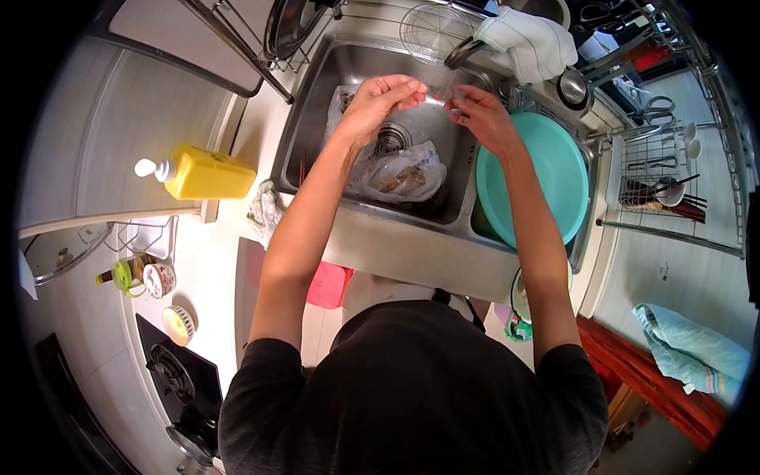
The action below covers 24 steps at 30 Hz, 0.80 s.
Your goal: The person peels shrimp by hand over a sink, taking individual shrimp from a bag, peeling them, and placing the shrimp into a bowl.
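My left hand [384, 103] is raised over the steel sink [317, 119], its thumb and fingers pinched together. Facing it, my right hand [483, 117] has curled, slightly blurred fingers drawn together near the faucet [463, 52]. A faint, see-through patch shows between the two sets of fingertips; I cannot tell what it is. Below them in the basin lies a clear plastic bag [408, 176] with brownish contents, close to the drain [391, 139]. Another bag [339, 107] is partly hidden behind my left hand.
A turquoise basin [546, 178] fills the right sink bowl beneath my right forearm. A white cloth [529, 43] hangs over the faucet, near a round wire rack [435, 33]. Left of the sink stands a yellow pump bottle [210, 172], with a rag [265, 212] by the edge.
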{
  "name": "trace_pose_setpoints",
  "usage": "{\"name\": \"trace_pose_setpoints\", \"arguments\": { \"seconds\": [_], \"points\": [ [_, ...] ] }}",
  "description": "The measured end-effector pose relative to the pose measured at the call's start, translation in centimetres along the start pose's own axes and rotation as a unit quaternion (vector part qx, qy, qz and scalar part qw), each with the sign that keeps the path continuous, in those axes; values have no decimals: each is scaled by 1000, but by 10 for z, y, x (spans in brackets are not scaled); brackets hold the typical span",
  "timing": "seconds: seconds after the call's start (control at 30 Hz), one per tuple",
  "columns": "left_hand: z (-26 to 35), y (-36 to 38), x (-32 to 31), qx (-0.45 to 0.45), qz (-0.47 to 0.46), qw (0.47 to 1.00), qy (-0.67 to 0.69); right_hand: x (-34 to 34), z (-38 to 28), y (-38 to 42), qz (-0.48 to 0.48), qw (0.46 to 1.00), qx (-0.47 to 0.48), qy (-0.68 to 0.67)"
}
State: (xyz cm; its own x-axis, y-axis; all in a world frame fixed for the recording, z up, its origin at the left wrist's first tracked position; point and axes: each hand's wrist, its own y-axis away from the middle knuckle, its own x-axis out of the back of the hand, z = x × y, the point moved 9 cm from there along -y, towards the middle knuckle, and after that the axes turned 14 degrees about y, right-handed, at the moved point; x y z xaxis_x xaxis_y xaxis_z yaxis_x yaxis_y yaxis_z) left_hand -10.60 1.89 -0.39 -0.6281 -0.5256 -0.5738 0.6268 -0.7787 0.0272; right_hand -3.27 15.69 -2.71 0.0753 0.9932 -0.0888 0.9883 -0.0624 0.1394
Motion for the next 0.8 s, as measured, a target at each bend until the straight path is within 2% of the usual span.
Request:
{"name": "trace_pose_setpoints", "arguments": {
  "seconds": [0.03,0.1,0.13,0.17,0.2,0.23,0.27,0.33,0.37,0.43,0.47,0.5,0.53,0.57,0.63,0.7,0.73,0.8],
  "points": [
    [1,3,1,0,2,1000,0,-1,-6,3,-5,1000,16,12],
    [-12,13,8,83,16,996,-1,-2,-7,5,-12,999,31,23],
    [-18,14,19,84,20,996,-1,6,-3,5,18,999,29,10],
    [-43,17,42,143,23,980,-136,14,4,5,46,999,27,-3],
    [-67,25,66,199,26,942,-267,16,21,1,39,999,24,-6],
    [-92,32,79,237,36,911,-336,13,62,-6,-8,959,-44,281],
    [-120,38,88,277,45,872,-401,10,106,-9,-54,833,-103,541],
    [-167,47,74,198,-38,767,-609,12,143,4,71,834,-122,534],
    [-189,52,75,212,-42,758,-615,3,153,4,64,835,-116,534],
    [-208,70,84,239,-51,749,-616,-7,159,24,142,940,-32,308],
    [-200,71,92,226,-16,765,-603,-15,152,32,139,941,-34,308],
    [-190,69,102,211,20,780,-589,-19,145,39,165,972,-82,144],
    [-191,69,126,242,44,750,-614,-24,144,46,187,974,-126,-24],
    [-189,68,153,272,66,717,-638,-25,139,48,187,974,-125,-22],
    [-174,70,195,329,66,644,-688,-14,134,56,255,958,-125,-31],
    [-185,73,247,349,81,601,-715,-12,126,61,252,960,-124,-3],
    [-191,70,261,344,79,603,-715,-11,124,62,246,960,-129,22],
    [-203,78,293,405,128,564,-708,-12,117,68,267,954,-119,66]
  ]
}}
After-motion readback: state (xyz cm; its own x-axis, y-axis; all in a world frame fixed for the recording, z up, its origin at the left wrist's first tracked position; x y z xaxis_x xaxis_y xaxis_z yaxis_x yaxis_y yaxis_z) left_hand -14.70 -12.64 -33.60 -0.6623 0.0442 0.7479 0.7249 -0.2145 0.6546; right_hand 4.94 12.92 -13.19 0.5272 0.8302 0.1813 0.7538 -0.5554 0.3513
